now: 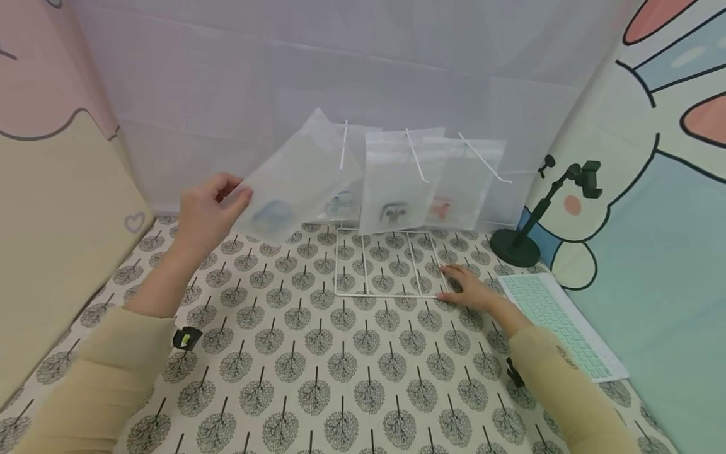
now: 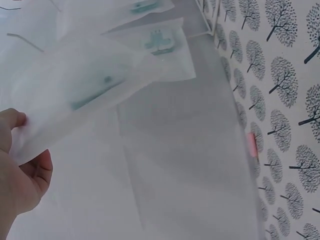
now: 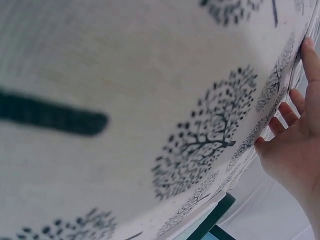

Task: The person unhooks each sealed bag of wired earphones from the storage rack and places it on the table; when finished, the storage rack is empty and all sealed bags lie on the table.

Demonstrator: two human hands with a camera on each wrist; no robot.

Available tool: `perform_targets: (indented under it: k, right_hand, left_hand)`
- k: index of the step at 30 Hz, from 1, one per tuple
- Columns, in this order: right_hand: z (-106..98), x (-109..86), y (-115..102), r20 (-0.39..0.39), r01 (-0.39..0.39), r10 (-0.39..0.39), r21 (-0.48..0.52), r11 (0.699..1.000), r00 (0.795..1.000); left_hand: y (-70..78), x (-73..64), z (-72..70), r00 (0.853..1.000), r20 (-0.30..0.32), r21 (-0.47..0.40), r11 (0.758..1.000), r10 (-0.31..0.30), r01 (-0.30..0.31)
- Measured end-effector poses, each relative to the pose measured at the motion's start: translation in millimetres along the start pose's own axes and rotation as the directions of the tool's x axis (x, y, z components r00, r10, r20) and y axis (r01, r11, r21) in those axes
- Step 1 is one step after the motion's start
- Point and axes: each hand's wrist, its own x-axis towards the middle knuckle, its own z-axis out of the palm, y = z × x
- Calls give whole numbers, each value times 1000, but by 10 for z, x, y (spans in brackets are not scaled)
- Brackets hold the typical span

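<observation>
In the head view my left hand (image 1: 212,211) pinches the edge of a frosted translucent zip bag (image 1: 300,183), with a blurred blue shape inside. The bag is tilted beside the left prong of a white wire display rack (image 1: 391,295). The left wrist view shows the thumb and fingers of the left hand (image 2: 22,165) on either side of the bag's edge. Low on the table, my right hand (image 1: 467,291) lies at the rack base's front right corner, thumb and fingers spread and touching the wire. In the right wrist view the right hand (image 3: 295,140) has loosely extended fingers.
More frosted bags hang from the rack's prongs, one with a dark figure (image 1: 394,213), another with a red one (image 1: 441,207). On the right stand a black phone stand (image 1: 516,247) and a mint-green keyboard (image 1: 558,321). A white curtain (image 1: 227,94) hangs behind.
</observation>
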Motion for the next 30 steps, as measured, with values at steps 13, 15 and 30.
perform_targets:
  k: [13, 15, 30]
  right_hand:
    - [-5, -18, 52, -2, 0, 0, -18, 1000, 1000]
    - [-5, -24, 47, -2, -2, 2, -14, 1000, 1000]
    - [-11, -29, 8, 8, -7, 7, -11, 1000, 1000]
  left_hand:
    - [305, 64, -348, 1000, -10, 4, 1000, -27, 27]
    - [321, 80, -398, 999, -4, -7, 999, -38, 38]
    - [381, 145, -650, 990, 66, -26, 991, -128, 130]
